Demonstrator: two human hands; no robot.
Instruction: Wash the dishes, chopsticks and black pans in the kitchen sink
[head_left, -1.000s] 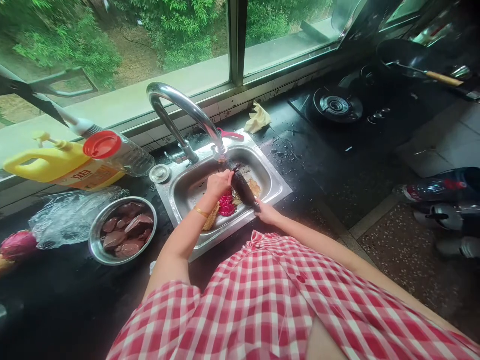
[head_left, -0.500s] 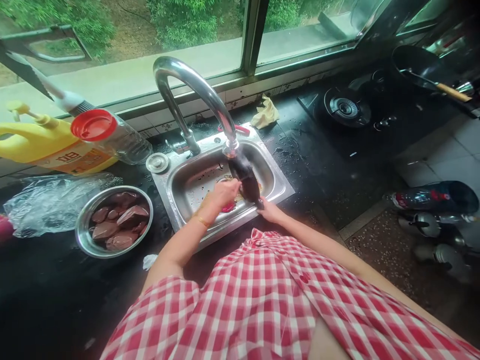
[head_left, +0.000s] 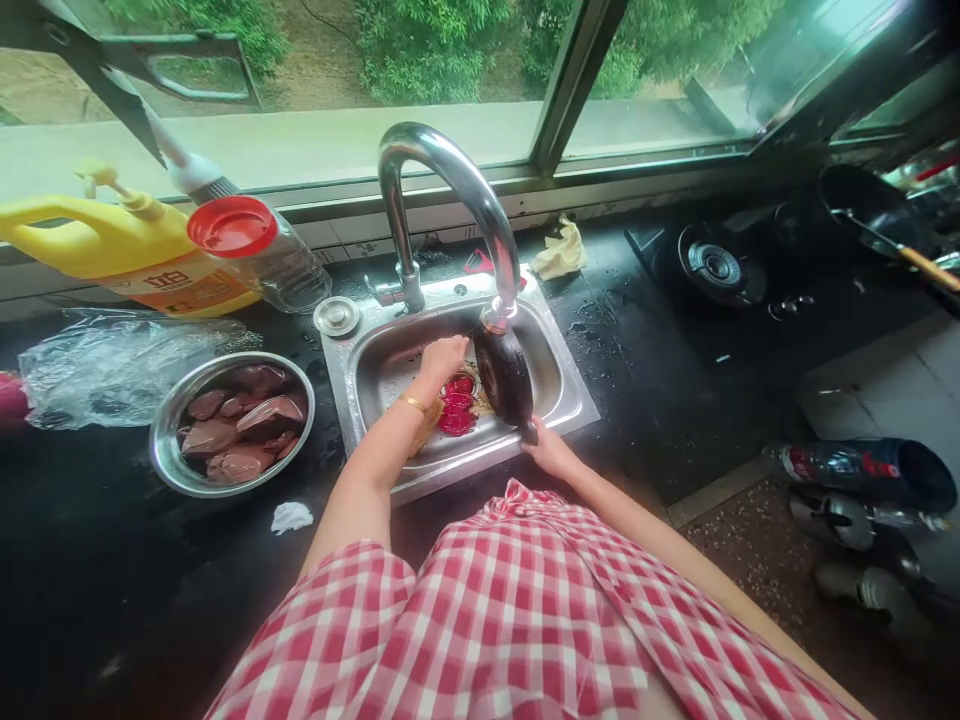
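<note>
My right hand (head_left: 551,452) grips the narrow handle end of a dark, broad, blade-like thing (head_left: 504,375). It tilts up under the tap (head_left: 450,150), its far end at the spout; its exact kind is unclear. My left hand (head_left: 444,362), with a bracelet on the wrist, hovers over the sink just left of the dark thing, apart from it. Its fingers are closed, and whatever they may hold is hidden. Red and pale wet scraps (head_left: 457,408) lie in the metal sink (head_left: 577,412) between my hands.
Left of the sink stands a metal bowl (head_left: 155,440) of brownish-red meat pieces. Behind it are clear plastic bags (head_left: 112,375), a yellow jug (head_left: 112,240) and a red-lidded jar (head_left: 259,250). A cloth (head_left: 561,250) and a gas burner (head_left: 716,265) are at the right.
My left hand has come off the dark blade-like thing and moved left. My right hand still holds its narrow end. The camera view has shifted, so the red scraps show more fully.
</note>
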